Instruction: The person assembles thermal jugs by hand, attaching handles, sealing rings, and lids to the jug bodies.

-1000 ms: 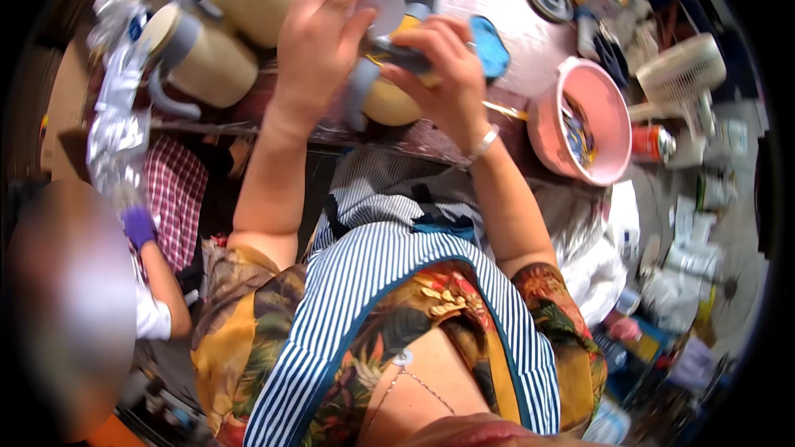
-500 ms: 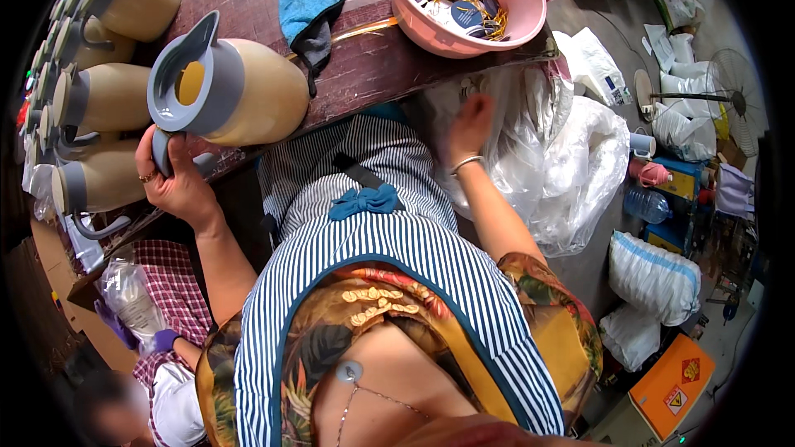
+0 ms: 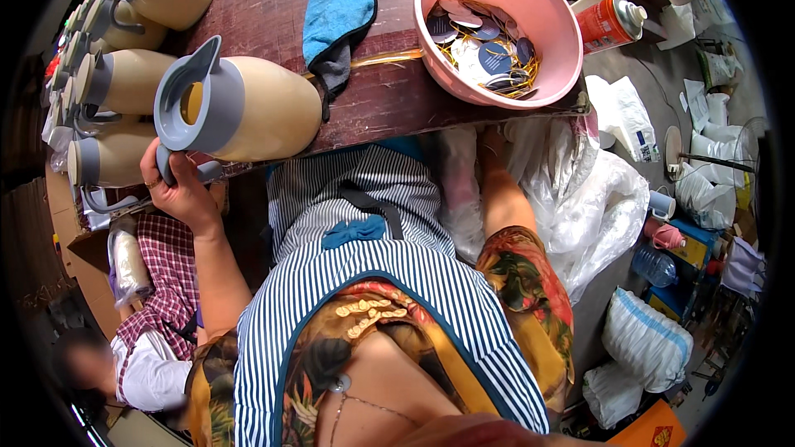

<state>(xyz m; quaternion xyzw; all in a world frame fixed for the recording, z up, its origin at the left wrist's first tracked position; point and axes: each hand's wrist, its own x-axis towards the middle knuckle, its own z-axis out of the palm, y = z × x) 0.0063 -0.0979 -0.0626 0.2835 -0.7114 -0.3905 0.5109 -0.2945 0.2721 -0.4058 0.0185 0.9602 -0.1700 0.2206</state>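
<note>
My left hand is closed round the grey handle of a beige pitcher, which has a grey rim and a pointed spout. The pitcher stands on the dark red table near its front edge, its open mouth showing a yellowish inside. My right arm reaches down to the clear plastic bags below the table edge. Only the wrist side of my right hand shows there; its fingers are hidden. A blue and grey cloth lies beyond the pitcher.
A pink basin of round tags with golden strings stands at the table's right corner, beside a red spray can. Several similar pitchers crowd the left side. At the lower left is another person, holding a plastic-wrapped item.
My right hand has gone further in under the table edge, among the plastic bags. The view has shifted slightly; my left hand keeps its hold on the pitcher's handle.
</note>
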